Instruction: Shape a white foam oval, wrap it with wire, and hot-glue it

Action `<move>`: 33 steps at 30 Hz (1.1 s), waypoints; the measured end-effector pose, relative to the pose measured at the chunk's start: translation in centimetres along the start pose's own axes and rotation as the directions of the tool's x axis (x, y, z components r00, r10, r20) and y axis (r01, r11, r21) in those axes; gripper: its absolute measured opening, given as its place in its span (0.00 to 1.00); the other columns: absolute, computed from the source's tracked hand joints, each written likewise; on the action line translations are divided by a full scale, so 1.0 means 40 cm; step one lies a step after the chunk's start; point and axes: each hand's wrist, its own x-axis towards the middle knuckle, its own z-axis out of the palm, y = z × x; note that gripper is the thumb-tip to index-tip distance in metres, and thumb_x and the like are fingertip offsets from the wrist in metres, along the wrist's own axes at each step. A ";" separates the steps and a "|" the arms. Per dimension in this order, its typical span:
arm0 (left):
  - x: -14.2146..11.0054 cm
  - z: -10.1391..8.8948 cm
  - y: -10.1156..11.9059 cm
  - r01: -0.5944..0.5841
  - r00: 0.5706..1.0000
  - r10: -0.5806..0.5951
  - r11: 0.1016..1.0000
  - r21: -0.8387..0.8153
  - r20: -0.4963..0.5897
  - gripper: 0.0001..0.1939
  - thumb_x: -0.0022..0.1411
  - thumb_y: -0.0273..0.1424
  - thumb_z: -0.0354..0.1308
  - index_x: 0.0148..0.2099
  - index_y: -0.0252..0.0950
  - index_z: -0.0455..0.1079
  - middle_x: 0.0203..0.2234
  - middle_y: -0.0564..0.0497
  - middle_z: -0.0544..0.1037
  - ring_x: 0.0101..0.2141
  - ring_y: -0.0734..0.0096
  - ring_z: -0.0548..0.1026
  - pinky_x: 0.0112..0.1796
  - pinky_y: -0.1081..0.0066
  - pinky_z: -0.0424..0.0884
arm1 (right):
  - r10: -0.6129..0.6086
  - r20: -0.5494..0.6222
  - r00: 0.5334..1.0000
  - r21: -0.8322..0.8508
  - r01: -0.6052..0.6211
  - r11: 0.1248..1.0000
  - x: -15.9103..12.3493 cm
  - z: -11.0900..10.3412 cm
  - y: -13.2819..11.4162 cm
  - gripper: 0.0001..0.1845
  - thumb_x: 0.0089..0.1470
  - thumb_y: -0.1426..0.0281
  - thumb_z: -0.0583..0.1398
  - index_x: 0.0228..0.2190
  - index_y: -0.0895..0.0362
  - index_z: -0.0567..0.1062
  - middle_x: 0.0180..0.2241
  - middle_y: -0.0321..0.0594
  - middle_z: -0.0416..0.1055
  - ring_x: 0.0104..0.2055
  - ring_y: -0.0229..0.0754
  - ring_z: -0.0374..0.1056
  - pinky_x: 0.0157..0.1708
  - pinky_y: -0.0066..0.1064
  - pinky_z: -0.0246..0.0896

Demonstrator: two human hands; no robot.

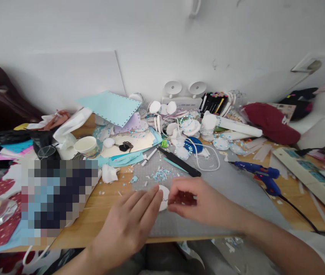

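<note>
White, flat, round disc (164,193) lies between your open left hand (132,217) and your curled right hand (201,196), on flat grey mat (247,187) atop light-brown wooden desk (93,214). Round, so no long axis. Left overlaps one edge; right sits at opposite edge, cannot tell if pinching anything. Neither clearly nearer.

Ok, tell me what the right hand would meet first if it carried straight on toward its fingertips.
The right hand would first meet the white disc, right at its fingertips, then the left hand. Whether it already touches the disc is unclear.
</note>
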 end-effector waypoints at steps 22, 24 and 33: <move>0.010 -0.007 -0.011 0.660 0.741 -0.462 0.639 -0.396 0.488 0.14 0.64 0.27 0.47 0.34 0.36 0.74 0.27 0.50 0.78 0.29 0.70 0.74 0.31 0.73 0.64 | 0.170 0.070 0.983 0.145 -0.179 0.973 0.060 0.029 0.037 0.05 0.52 0.68 0.62 0.31 0.57 0.75 0.31 0.36 0.74 0.31 0.36 0.67 0.28 0.26 0.59; 0.018 -0.006 -0.022 0.744 0.666 -0.473 0.479 -0.465 0.578 0.12 0.63 0.29 0.49 0.32 0.35 0.74 0.25 0.50 0.78 0.26 0.72 0.73 0.28 0.74 0.64 | 0.111 0.029 0.993 0.126 -0.114 0.986 0.060 0.032 0.041 0.03 0.51 0.70 0.63 0.29 0.57 0.74 0.28 0.34 0.73 0.30 0.35 0.66 0.27 0.25 0.58; 0.031 -0.014 -0.076 0.800 0.536 -0.173 -0.207 -0.563 0.826 0.11 0.60 0.34 0.55 0.38 0.32 0.73 0.26 0.49 0.79 0.21 0.79 0.71 0.23 0.79 0.63 | -0.486 -0.184 0.855 -0.182 0.456 0.871 0.038 0.037 0.062 0.05 0.59 0.75 0.56 0.32 0.57 0.72 0.30 0.39 0.73 0.34 0.36 0.67 0.35 0.28 0.62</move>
